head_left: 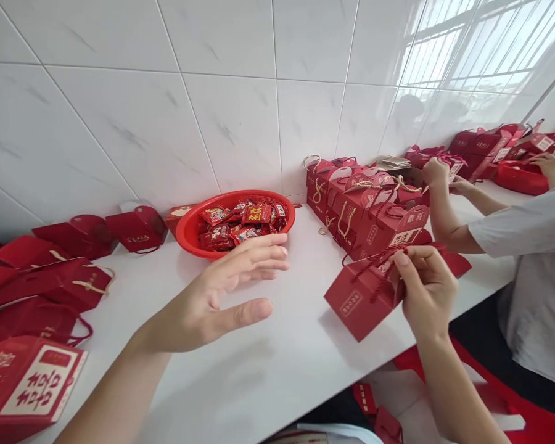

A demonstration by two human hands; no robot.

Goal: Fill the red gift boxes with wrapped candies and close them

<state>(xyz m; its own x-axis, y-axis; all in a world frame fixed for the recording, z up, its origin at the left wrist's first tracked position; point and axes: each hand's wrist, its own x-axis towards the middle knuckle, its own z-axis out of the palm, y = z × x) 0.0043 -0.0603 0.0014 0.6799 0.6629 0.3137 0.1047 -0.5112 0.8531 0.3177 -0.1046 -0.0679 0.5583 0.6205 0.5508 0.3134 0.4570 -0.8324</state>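
Observation:
My right hand (pixel 428 290) pinches the red cord handle at the top of a small red gift box (pixel 358 302). The box hangs tilted just over the white table, its side with a gold-framed label towards me. Held out over the table, my left hand (pixel 226 296) has its fingers stretched and thumb apart, with nothing in it. Just behind its fingertips stands a red plastic basket (pixel 185 237) holding several red-wrapped snack packets (pixel 256 213). Beyond the held box, several closed red gift boxes (pixel 370 216) with rope handles stand in a cluster.
Several red boxes (pixel 65 280) lie along the left side of the white table (pixel 291 351), one with a white character panel close to me. A tiled wall (pixel 231 37) borders the back. At right, a co-worker's hands (pixel 437 172) handle boxes; another red basket (pixel 520 179) stands farther off.

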